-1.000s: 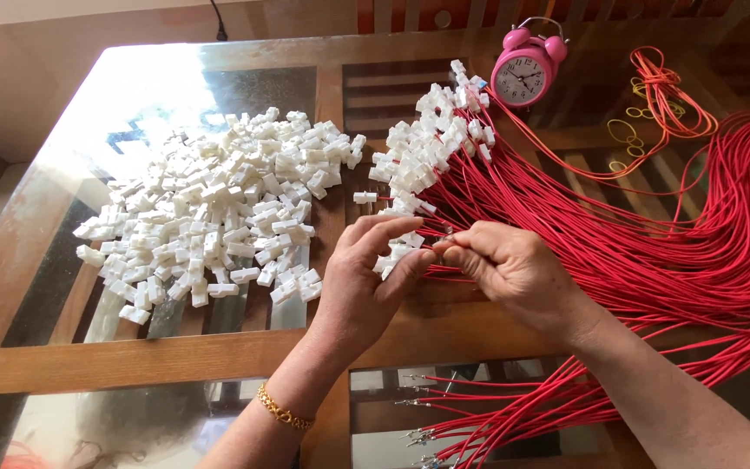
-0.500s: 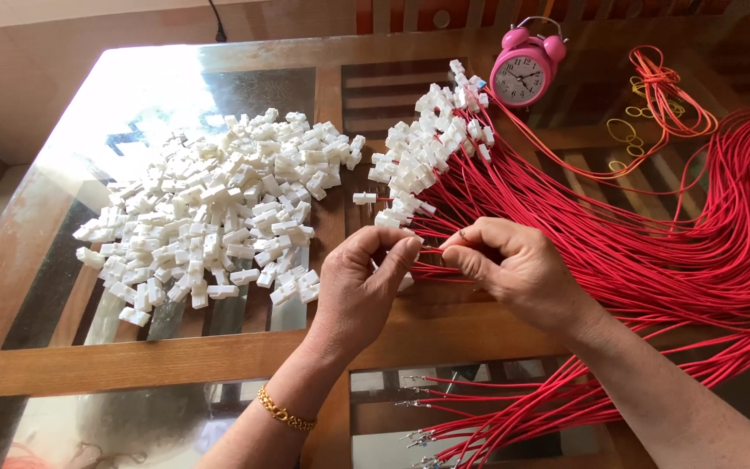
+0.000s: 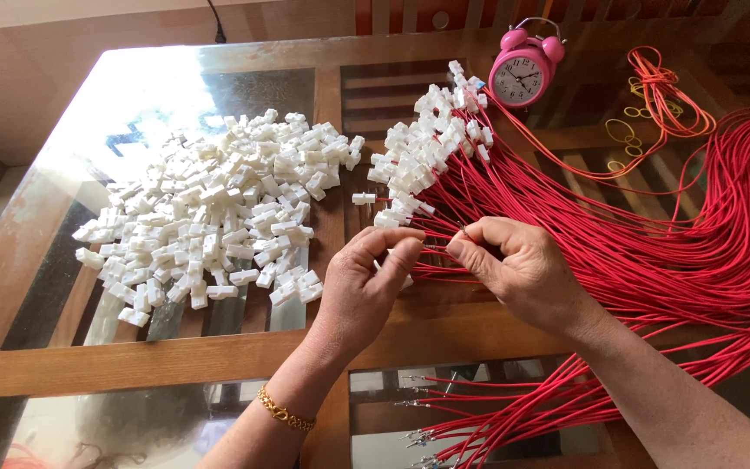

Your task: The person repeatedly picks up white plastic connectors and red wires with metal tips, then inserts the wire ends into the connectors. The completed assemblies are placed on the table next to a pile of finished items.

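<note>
Over the middle of the glass-topped bench (image 3: 219, 74), your left hand (image 3: 366, 287) pinches a small white connector (image 3: 405, 280) (mostly hidden by the fingers) while your right hand (image 3: 514, 265) pinches the tip of a red wire (image 3: 431, 250), the two nearly touching. Loose white connectors (image 3: 210, 208) lie just left; a pink alarm clock (image 3: 524, 74) stands beyond.

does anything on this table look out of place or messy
One white connector lies alone between the loose white pile and the bunch of red wires already fitted with connectors, belonging to neither. Otherwise nothing looks spilled or damaged; both hands work at a wire end.
</note>
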